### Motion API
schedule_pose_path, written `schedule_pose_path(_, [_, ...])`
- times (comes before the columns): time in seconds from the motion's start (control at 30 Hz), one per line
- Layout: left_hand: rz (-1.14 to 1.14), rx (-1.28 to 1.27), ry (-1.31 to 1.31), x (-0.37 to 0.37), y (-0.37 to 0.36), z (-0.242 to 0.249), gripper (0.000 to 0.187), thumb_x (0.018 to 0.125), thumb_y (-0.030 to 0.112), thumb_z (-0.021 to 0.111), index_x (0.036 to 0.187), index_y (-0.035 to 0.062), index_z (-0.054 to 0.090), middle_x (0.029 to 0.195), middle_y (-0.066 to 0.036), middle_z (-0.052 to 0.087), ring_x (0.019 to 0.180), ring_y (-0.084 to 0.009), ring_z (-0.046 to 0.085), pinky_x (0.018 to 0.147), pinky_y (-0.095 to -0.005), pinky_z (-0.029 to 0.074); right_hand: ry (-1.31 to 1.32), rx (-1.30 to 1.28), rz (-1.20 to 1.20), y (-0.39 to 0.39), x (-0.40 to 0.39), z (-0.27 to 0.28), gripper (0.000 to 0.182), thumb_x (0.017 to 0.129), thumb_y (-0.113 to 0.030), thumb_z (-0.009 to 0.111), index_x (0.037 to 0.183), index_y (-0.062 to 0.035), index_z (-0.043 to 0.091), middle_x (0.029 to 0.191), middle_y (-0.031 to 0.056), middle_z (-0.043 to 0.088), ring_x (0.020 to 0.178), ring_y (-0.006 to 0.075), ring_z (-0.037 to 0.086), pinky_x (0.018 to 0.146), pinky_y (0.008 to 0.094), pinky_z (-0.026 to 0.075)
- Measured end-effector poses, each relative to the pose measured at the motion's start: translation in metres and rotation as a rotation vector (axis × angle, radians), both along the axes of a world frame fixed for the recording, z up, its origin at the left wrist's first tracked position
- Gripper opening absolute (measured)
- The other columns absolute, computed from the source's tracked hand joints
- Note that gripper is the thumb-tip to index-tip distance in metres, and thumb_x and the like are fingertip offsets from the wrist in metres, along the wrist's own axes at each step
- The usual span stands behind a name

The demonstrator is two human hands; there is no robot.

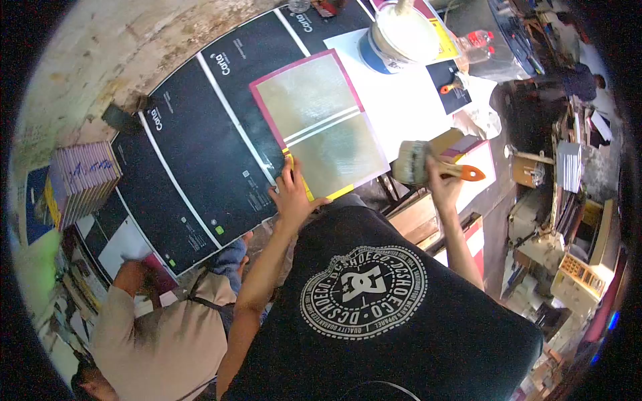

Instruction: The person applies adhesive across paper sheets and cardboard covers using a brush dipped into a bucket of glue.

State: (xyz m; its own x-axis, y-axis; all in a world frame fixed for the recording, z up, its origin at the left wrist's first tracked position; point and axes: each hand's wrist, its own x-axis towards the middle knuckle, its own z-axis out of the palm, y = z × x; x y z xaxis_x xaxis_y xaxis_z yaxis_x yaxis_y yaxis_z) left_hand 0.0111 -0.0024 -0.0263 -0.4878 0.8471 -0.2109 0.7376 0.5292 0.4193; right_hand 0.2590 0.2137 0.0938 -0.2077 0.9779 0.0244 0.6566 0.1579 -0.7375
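My right hand [441,184] grips a wide paintbrush [412,162] by its orange-tipped handle. The pale bristles are held off to the right of a book cover [334,152], apart from it. That cover lies with its greyish, shiny inner side up, edged in maroon and yellow, with two white strips across the middle. My left hand [294,190] rests at its near left corner, fingers spread along the yellow edge and thumb along the near edge. Beyond the cover, a bucket [378,50] of whitish paste stands on a white sheet [414,100].
Black printed sheets [194,113] cover the table. At its left end stands a stack of books [83,177], near a co-worker in a beige shirt [160,334]. To the right are a plastic bottle [478,40], a second small brush [451,87], and cluttered shelves and boxes [578,281].
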Motion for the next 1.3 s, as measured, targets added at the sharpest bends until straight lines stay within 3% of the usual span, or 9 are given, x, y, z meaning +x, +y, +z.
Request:
schedule_pose_path(0.17, [-0.001,-0.033,-0.065,-0.004,0.002,0.010,0.135,0.054,0.082,0.068,0.155,0.0056,0.021,0.155,-0.017,0.026,0.127,-0.0390,0.043,0.092,-0.0664,0.035,0.004,0.115,0.462,-0.059,-0.089,-0.023,0.018,0.080,-0.020,0.073,0.084,-0.0031,0.069,0.069,0.0132,0.067,0.060,0.0218,0.067,0.057,0.0348,0.053])
schedule_pose_path(0.37, [-0.009,-0.084,-0.121,-0.004,0.001,0.009,0.140,0.053,0.086,0.068,0.155,0.0035,0.019,0.156,-0.021,0.021,0.136,-0.0407,0.035,0.100,-0.0643,0.031,-0.552,0.132,0.089,0.031,0.021,-0.053,0.035,0.086,-0.031,0.070,0.067,-0.0023,0.064,0.060,0.0167,0.064,0.055,0.0316,0.068,0.049,0.0389,0.050])
schedule_pose_path(0.53, [-0.001,0.129,-0.119,0.001,-0.004,-0.005,0.136,0.056,0.083,0.068,0.155,0.0048,0.018,0.155,-0.020,0.024,0.133,-0.0405,0.039,0.094,-0.0669,0.034,0.058,0.048,0.135,0.007,-0.041,-0.009,0.013,0.085,-0.016,0.072,0.088,-0.0029,0.070,0.073,0.0062,0.070,0.065,0.0137,0.066,0.062,0.0324,0.053])
schedule_pose_path(0.67, [0.006,-0.039,-0.116,-0.003,0.000,0.010,0.135,0.057,0.080,0.071,0.156,0.0054,0.017,0.156,-0.019,0.023,0.134,-0.0407,0.039,0.094,-0.0671,0.034,0.245,-0.160,0.813,-0.025,-0.121,-0.038,0.024,0.089,-0.026,0.067,0.097,-0.0032,0.068,0.094,0.0146,0.068,0.085,0.0252,0.067,0.074,0.0346,0.054])
schedule_pose_path(0.8, [0.010,-0.121,-0.128,0.000,0.004,0.019,0.134,0.057,0.079,0.072,0.156,0.0064,0.017,0.156,-0.018,0.023,0.133,-0.0407,0.039,0.095,-0.0671,0.033,0.023,-0.243,0.557,0.072,-0.093,-0.096,0.022,0.089,-0.026,0.065,0.087,-0.0040,0.065,0.086,0.0161,0.068,0.077,0.0311,0.068,0.064,0.0376,0.054])
schedule_pose_path(0.9, [0.016,-0.049,-0.129,-0.001,-0.001,0.007,0.138,0.053,0.079,0.074,0.156,0.0071,0.017,0.157,-0.019,0.022,0.135,-0.0407,0.037,0.097,-0.0659,0.033,-0.203,0.375,0.360,0.099,-0.113,-0.053,0.019,0.086,-0.022,0.068,0.083,-0.0039,0.064,0.071,0.0135,0.067,0.064,0.0317,0.067,0.057,0.0392,0.052])
schedule_pose_path(0.93, [0.026,-0.034,-0.157,-0.003,-0.001,0.004,0.140,0.051,0.079,0.075,0.156,0.0069,0.016,0.158,-0.020,0.021,0.137,-0.0408,0.035,0.099,-0.0658,0.034,-0.042,0.285,0.345,0.090,-0.130,-0.042,0.014,0.086,-0.013,0.071,0.080,-0.0020,0.065,0.071,0.0070,0.068,0.059,0.0152,0.064,0.058,0.0326,0.052])
schedule_pose_path(1.0, [0.041,-0.151,-0.175,-0.004,0.008,0.026,0.141,0.050,0.080,0.076,0.155,0.0055,0.018,0.157,-0.023,0.023,0.139,-0.0425,0.033,0.102,-0.0625,0.035,0.166,0.127,0.496,0.065,-0.164,-0.043,0.009,0.086,-0.011,0.070,0.085,-0.0029,0.065,0.081,0.0078,0.068,0.070,0.0154,0.065,0.066,0.0314,0.053])
schedule_pose_path(1.3, [0.019,-0.132,-0.112,-0.004,0.009,0.020,0.138,0.049,0.081,0.075,0.153,0.0040,0.025,0.154,-0.024,0.027,0.137,-0.0430,0.035,0.098,-0.0640,0.036,-0.229,0.074,0.465,0.132,-0.158,-0.093,0.020,0.082,-0.029,0.068,0.088,-0.0092,0.067,0.080,0.0192,0.068,0.076,0.0350,0.068,0.069,0.0443,0.055])
